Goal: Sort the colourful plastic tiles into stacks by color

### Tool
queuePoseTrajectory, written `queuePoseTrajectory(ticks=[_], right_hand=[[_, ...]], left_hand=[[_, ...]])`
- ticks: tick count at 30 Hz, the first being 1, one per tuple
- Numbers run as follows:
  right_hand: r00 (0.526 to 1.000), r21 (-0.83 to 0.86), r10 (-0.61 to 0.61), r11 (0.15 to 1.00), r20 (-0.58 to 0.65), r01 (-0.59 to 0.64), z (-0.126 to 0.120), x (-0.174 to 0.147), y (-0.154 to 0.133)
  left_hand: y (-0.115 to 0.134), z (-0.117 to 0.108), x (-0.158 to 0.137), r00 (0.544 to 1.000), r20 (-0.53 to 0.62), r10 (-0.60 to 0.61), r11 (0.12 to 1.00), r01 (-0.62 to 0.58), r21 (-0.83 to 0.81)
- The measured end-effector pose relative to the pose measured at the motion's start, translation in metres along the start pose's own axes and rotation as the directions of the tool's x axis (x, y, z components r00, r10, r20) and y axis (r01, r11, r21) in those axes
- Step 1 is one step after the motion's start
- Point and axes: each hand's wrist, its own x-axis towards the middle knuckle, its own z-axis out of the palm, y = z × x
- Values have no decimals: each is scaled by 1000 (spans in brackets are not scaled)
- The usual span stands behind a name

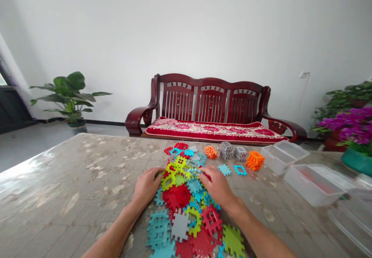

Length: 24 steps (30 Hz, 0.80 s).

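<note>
A heap of plastic interlocking tiles in red, lime green, blue, teal and grey runs down the middle of the table. My left hand (149,181) rests at the heap's left edge, its fingers stretched toward the lime green tiles (180,162) and holding nothing that I can see. Over the heap's right side, my right hand (217,184) pinches a light blue interlocking tile (193,170), seen nearly edge-on. Below the hands lie a grey tile (180,226), a teal window tile (158,229) and a red window tile (212,220).
Stacked orange tiles (255,160) and grey tiles (226,150) stand behind the heap, to the right. Two loose blue tiles, one a frame (240,170), lie nearby. Clear plastic boxes (314,184) occupy the table's right side. Beyond the table (72,196) is a wooden bench (210,99).
</note>
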Motion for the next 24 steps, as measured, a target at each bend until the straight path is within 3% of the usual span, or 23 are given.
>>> queuePoseTrajectory(ticks=[3, 5, 9, 13, 17, 21, 24], right_hand=[[978, 209, 195, 962, -81, -174, -18, 4, 29], [950, 260, 294, 930, -102, -260, -33, 2, 54], [890, 151, 433, 898, -146, -412, -60, -8, 99], [924, -30, 360, 930, -132, -366, -73, -20, 126], [937, -159, 276, 937, -212, -312, -73, -26, 129], [932, -334, 324, 871, -162, -360, -73, -28, 110], [944, -493, 305, 807, -125, -326, -72, -28, 92]], left_hand=[[1, -1, 0, 1000, 11, 10, 1000, -10, -6], [1, -1, -1, 1000, 7, 12, 1000, -12, -7], [-2, 1, 0, 1000, 0, 14, 1000, -14, -8], [-8, 6, 2, 999, 3, 33, 999, -33, -17], [-12, 8, 4, 999, -17, 37, 999, -37, -11], [-11, 7, 4, 1000, -6, 20, 1000, -20, 8], [-9, 5, 4, 1000, 15, 11, 1000, -11, 22]])
